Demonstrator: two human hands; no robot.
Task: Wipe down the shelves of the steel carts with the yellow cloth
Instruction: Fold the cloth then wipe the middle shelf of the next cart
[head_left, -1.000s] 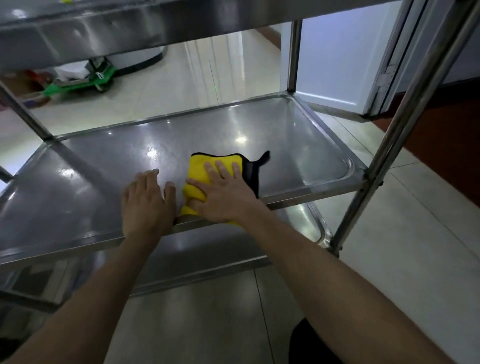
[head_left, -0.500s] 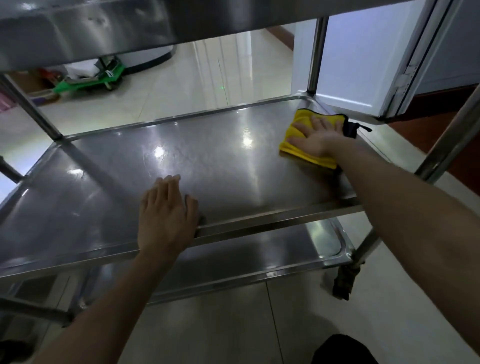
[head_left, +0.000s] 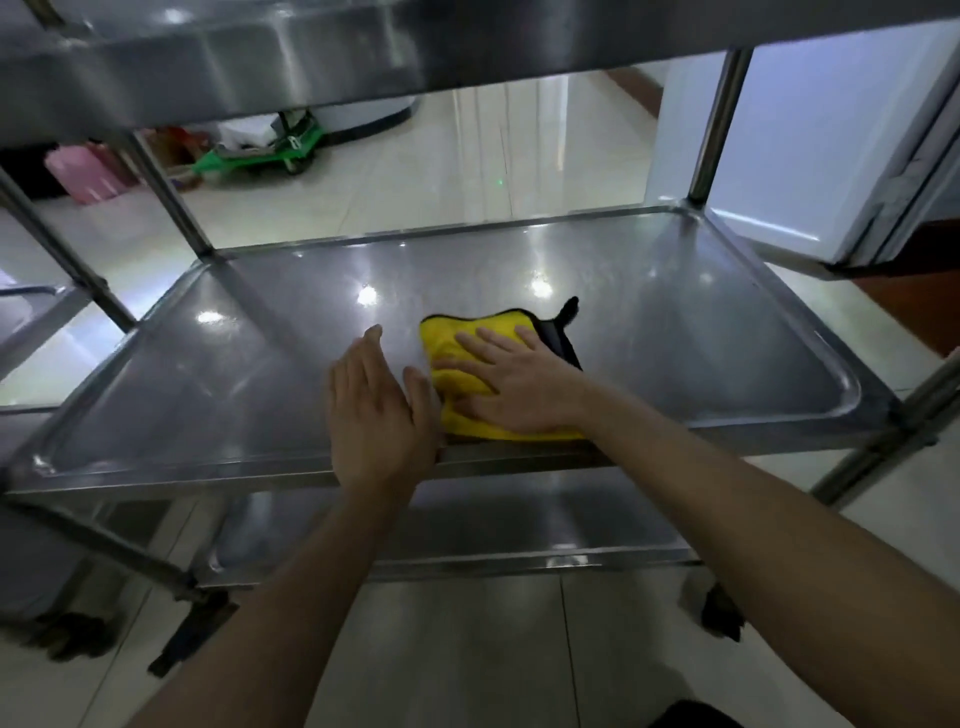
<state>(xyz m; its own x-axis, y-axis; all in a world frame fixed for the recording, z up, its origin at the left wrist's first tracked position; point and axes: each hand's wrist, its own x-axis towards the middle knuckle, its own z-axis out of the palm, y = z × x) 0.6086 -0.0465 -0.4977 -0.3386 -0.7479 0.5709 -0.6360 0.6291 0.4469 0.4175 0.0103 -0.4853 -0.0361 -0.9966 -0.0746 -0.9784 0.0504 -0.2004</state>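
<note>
The yellow cloth (head_left: 452, 345), folded with a black underside and loop, lies on the middle shelf (head_left: 701, 332) of the steel cart, near its front edge. My right hand (head_left: 511, 387) presses flat on the cloth with straight, spread fingers. Just left of it, my left hand (head_left: 376, 410) rests flat on the shelf's front rim, fingers straight, thumb close to the cloth. The top shelf (head_left: 311, 57) hangs overhead and the bottom shelf (head_left: 467, 525) shows below the rim.
A second steel cart (head_left: 36, 322) stands at the left. Cart posts (head_left: 719, 124) rise at the corners, and a black caster (head_left: 722, 618) sits lower right. A white open door (head_left: 810, 156) is behind right. A green trolley (head_left: 260, 153) and pink bin (head_left: 85, 174) stand on the far floor.
My right hand has slid the cloth from the shelf's far right corner back to the front middle, beside my left hand. The view has shifted so the cart sits further right.
</note>
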